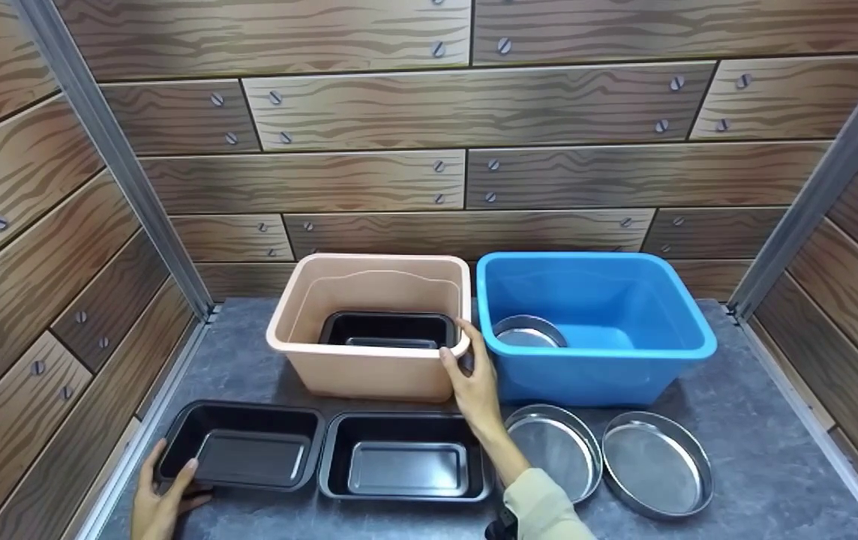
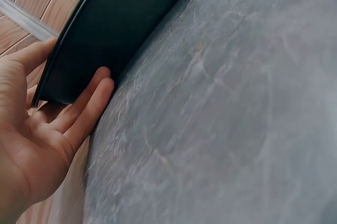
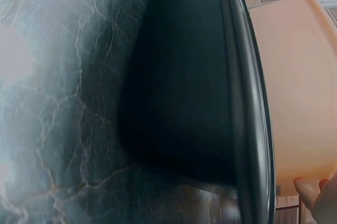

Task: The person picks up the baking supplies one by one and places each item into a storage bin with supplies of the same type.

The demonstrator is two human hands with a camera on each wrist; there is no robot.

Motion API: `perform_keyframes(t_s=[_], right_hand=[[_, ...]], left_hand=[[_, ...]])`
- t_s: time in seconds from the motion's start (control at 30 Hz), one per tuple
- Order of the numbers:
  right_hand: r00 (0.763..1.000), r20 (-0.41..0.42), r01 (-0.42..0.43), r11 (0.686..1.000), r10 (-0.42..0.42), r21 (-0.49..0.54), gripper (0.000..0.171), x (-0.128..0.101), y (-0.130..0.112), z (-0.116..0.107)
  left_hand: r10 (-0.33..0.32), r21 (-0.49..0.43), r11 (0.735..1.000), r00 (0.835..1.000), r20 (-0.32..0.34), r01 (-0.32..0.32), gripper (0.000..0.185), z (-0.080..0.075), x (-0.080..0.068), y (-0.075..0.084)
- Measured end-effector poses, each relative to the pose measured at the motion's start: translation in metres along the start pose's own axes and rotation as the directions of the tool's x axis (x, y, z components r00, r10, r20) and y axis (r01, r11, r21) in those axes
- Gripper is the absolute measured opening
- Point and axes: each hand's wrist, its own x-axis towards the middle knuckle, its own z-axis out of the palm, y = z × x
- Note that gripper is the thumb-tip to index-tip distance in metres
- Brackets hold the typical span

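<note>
While the left hand (image 1: 157, 501) cups the near left corner of a black rectangular metal baking tray (image 1: 243, 454), the right hand (image 1: 472, 382) rests against the rim of a peach plastic tub (image 1: 369, 322).
In the left-wrist view the left fingers (image 2: 87, 109) lie straight and together under the tray's lip, thumb over its edge. The right fingers are loosely spread, thumb on the tub's near right corner, squeezed beside a blue plastic tub (image 1: 594, 324). A second black tray (image 1: 405, 466) sits just right of the first; bare grey tabletop (image 1: 774, 465) opens at the right.
</note>
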Motion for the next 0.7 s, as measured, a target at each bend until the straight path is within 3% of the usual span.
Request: perform_keyframes(t_s=[0.3,0.53,0.7], right_hand=[[1.0,-0.004,0.016,1.0,-0.016,-0.007,0.051,0.0,0.001,0.0],[1.0,-0.004,0.019,1.0,-0.02,-0.021,0.051,-0.002,0.0,0.004],[1.0,-0.005,0.013,0.999,-0.013,-0.032,0.051,-0.003,0.0,-0.002]], left_hand=[[-0.034,-0.154,0.987,0.999,0.014,0.035,0.086,0.003,0.002,0.006],[-0.094,-0.172,0.981,0.995,0.01,0.095,0.087,-0.003,-0.005,0.015],[-0.146,-0.142,0.979,0.989,0.007,0.146,0.093,0.003,-0.01,0.02]])
